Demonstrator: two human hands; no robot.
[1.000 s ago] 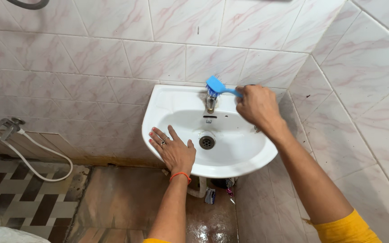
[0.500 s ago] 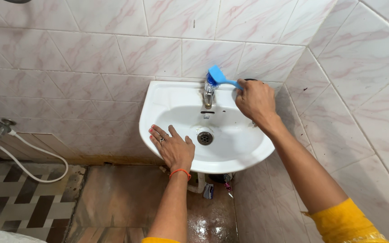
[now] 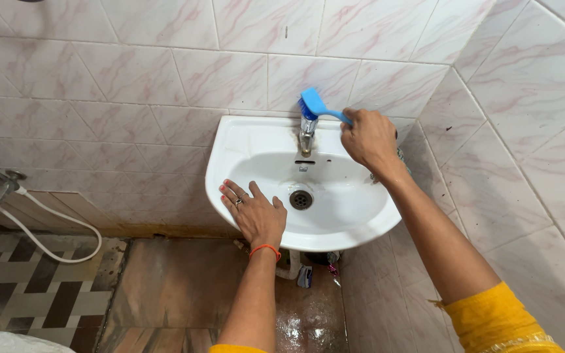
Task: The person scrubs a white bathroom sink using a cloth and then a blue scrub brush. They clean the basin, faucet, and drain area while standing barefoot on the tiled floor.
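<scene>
A white wall-mounted sink (image 3: 354,225) sits in a tiled corner. My right hand (image 3: 369,140) grips the handle of a blue scrubbing brush (image 3: 313,105), whose bristles press on the top of the metal tap (image 3: 306,138) at the back of the basin. My left hand (image 3: 254,214) lies flat, fingers spread, on the sink's front left rim, with a ring on one finger and an orange band at the wrist. The round drain (image 3: 301,199) shows in the basin's middle.
Pink-veined white tiles cover both walls. A wall valve (image 3: 0,181) at the left feeds a white hose (image 3: 53,222) that loops down. The floor below is wet brown stone (image 3: 178,287), with black-and-white patterned tiles (image 3: 14,294) at the left. Small items lie under the sink.
The brush head has shifted slightly up and back on the tap. My left hand stays flat on the rim. The view has moved a little.
</scene>
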